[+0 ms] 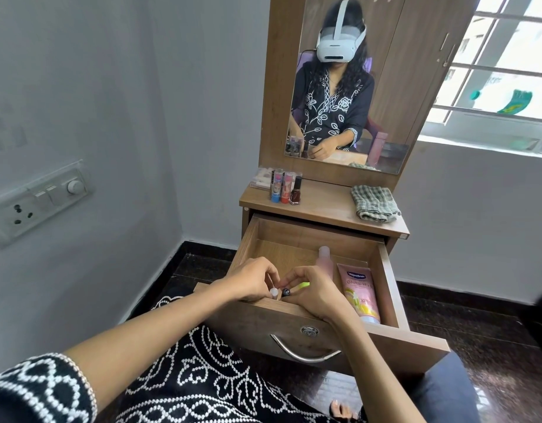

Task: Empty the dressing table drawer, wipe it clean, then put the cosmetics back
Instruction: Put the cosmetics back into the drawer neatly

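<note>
Right now both my hands are down in the front of the open drawer, low centre of the frame. My left hand curls its fingers around a small white-capped item, and my right hand pinches a little black-capped item just beside it; a sliver of something bright green peeks out behind my right fingers, though I cannot tell what it is. These pieces are tiny and sit close against the drawer's front wall, so I judge the best way is to lift each straight up, one per hand, without letting them knock together or roll back under my palms.

Further right in the drawer a pale pink bottle lies lengthwise, and touching its side lies a pink Vaseline tube, cap toward me. Those are bigger and will want a whole-hand grip later.

Up on the table top, centre of the frame, two lip balm sticks and a dark nail polish bottle stand together on the left, so I should set these small ones upright near them. The checked cloth waits folded on the right, ready for wiping.
</note>
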Motion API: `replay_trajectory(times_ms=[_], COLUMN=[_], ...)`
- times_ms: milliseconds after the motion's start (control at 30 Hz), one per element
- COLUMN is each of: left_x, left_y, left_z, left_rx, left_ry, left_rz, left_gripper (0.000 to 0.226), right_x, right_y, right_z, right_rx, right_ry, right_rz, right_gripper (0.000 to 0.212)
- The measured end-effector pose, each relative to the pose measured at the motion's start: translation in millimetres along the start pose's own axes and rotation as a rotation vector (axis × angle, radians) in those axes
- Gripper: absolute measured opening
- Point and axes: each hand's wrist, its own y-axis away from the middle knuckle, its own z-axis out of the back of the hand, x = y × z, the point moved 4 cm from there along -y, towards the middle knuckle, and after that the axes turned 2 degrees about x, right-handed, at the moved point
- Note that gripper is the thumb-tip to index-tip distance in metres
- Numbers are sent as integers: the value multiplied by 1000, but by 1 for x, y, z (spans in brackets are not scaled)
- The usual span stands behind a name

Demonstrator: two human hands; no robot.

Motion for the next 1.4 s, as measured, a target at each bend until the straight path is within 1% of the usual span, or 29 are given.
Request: replay_trajectory(times_ms=[267,567,967,1067,1133,1200,1300,1400], left_x=[-3,-3,-8,-10,-13,-18,-26,-27], left_y=[4,6,14,17,19,20,14,-3], left_z=[2,3,9,11,13,19,34,54], left_rx=[21,0,-71,-90,-124,-190,-331,-461], left_ry=[47,46,-45,-52,-31,-35,-71,-41], left_rz=[-40,-64,-141,-170,-202,-234,-293,-273], left_gripper=[23,18,24,18,14,15,19,23], right_x=[2,6,8,9,6,3,4,20], right_y=[4,10,15,16,15,9,-8,-31], right_z=[2,5,8,10,13,17,24,37], right_rx=[-81,-104,-157,-182,-214,-249,-273,-296], right_ry=[27,-2,-49,-103,-240,-351,-364,-379], right_rz=[19,32,62,94,94,85,89,106], right_gripper=[20,24,23,26,28,26,23,17])
